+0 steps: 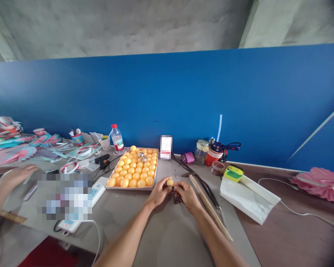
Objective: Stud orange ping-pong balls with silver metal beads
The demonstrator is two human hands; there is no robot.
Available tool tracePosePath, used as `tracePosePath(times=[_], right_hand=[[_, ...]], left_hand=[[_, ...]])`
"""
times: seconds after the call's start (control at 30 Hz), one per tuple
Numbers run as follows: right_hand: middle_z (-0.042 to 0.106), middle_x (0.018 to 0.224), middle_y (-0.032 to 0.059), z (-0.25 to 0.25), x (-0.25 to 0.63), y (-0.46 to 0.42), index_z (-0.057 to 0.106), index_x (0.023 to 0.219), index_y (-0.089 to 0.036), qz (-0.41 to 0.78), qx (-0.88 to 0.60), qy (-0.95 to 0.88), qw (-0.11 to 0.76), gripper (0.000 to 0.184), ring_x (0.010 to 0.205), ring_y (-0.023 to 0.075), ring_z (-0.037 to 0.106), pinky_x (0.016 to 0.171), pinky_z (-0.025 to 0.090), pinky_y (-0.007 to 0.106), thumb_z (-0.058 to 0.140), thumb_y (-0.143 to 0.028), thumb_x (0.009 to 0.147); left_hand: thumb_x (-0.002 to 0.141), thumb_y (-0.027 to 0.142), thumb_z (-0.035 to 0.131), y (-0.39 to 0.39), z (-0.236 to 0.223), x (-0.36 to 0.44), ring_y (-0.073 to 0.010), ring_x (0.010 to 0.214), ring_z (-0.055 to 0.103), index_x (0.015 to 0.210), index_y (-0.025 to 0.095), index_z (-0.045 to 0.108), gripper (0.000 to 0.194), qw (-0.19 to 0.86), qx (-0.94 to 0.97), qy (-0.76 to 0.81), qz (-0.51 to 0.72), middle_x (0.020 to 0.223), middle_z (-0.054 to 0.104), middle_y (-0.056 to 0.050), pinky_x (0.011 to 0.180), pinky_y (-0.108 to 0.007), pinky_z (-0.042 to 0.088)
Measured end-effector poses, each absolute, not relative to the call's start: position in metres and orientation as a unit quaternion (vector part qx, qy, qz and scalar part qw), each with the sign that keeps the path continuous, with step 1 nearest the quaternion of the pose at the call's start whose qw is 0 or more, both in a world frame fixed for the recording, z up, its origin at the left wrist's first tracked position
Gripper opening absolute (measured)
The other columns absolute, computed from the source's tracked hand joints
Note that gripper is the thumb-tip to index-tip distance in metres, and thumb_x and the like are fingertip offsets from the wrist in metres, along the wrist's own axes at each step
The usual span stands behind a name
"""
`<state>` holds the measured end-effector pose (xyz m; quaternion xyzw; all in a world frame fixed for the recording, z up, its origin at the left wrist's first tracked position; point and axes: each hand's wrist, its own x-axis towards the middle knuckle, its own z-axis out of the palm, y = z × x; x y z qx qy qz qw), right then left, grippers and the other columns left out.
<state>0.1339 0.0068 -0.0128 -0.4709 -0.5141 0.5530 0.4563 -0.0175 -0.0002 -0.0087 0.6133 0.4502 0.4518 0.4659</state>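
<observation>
Over the middle of the grey table, my left hand and my right hand are close together with fingers closed. A small orange-yellow ball shows between the fingertips, gripped by my left hand. Just under it is a dark, shiny, bead-like cluster, pinched by my right fingers; how it joins the ball is hidden. Beyond my left hand stands a shallow white tray filled with rows of similar orange balls. A few silvery balls lie on top of them.
Long thin wooden sticks and a dark strap lie right of my hands. A white power strip, a glue gun and a water bottle are at left. Another person's hand reaches in there. A glass jar stands back right.
</observation>
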Motion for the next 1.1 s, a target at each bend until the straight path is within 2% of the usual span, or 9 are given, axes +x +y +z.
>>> tracePosePath(times=[0.23,0.4,0.7,0.87,1.0,1.1], right_hand=[[0.051,0.045,-0.0047,-0.014,0.132,0.007,0.054,0.068,-0.019,0.522,-0.477,-0.539,0.458,0.012,0.039,0.0111,0.045,0.039,0.037,0.023,0.054,-0.031,0.066],[0.055,0.049,-0.0029,-0.015,0.132,0.009,0.052,0.066,-0.019,0.473,-0.486,-0.573,0.461,0.007,0.044,0.0121,0.05,0.041,0.037,0.022,0.051,-0.026,0.066],[0.051,0.047,-0.0047,-0.018,0.123,0.007,0.049,0.07,-0.021,0.478,-0.502,-0.547,0.47,0.006,0.039,0.0127,0.048,0.038,0.037,0.023,0.048,-0.026,0.066],[0.06,0.064,0.0007,-0.019,0.13,0.015,0.054,0.074,-0.018,0.378,-0.507,-0.587,0.506,0.011,0.054,0.0148,0.055,0.051,0.043,0.025,0.053,-0.026,0.066],[0.064,0.072,0.0054,-0.017,0.148,0.022,0.061,0.072,-0.017,0.267,-0.517,-0.665,0.469,0.018,0.069,0.0185,0.059,0.068,0.046,0.028,0.046,-0.025,0.076],[0.067,0.09,0.0106,-0.019,0.159,0.023,0.065,0.084,-0.015,0.17,-0.563,-0.708,0.391,0.021,0.088,0.0205,0.061,0.082,0.044,0.029,0.045,-0.018,0.078]], left_hand=[[0.077,0.039,0.06,0.0,-0.013,-0.015,-0.0208,0.087,0.057,0.119,0.013,0.054,0.049,0.447,0.634,0.45,0.443,0.099,0.064,-0.008,0.083,-0.033,0.044],[0.078,0.038,0.059,0.001,-0.015,-0.015,-0.0198,0.085,0.056,0.118,0.013,0.053,0.048,0.444,0.638,0.45,0.44,0.097,0.063,-0.008,0.08,-0.032,0.045],[0.079,0.038,0.057,-0.001,-0.015,-0.015,-0.0197,0.085,0.057,0.118,0.014,0.053,0.046,0.425,0.654,0.452,0.432,0.098,0.064,-0.007,0.082,-0.032,0.045],[0.078,0.035,0.059,0.0,-0.014,-0.015,-0.0203,0.091,0.057,0.119,0.015,0.053,0.046,0.461,0.621,0.44,0.457,0.103,0.062,-0.008,0.084,-0.032,0.045],[0.075,0.037,0.061,0.002,-0.014,-0.016,-0.0189,0.088,0.057,0.119,0.016,0.052,0.049,0.506,0.571,0.439,0.475,0.1,0.062,-0.007,0.082,-0.031,0.045],[0.072,0.037,0.064,0.003,-0.013,-0.016,-0.0185,0.089,0.056,0.115,0.015,0.055,0.049,0.495,0.567,0.447,0.483,0.1,0.062,-0.006,0.082,-0.03,0.045]])
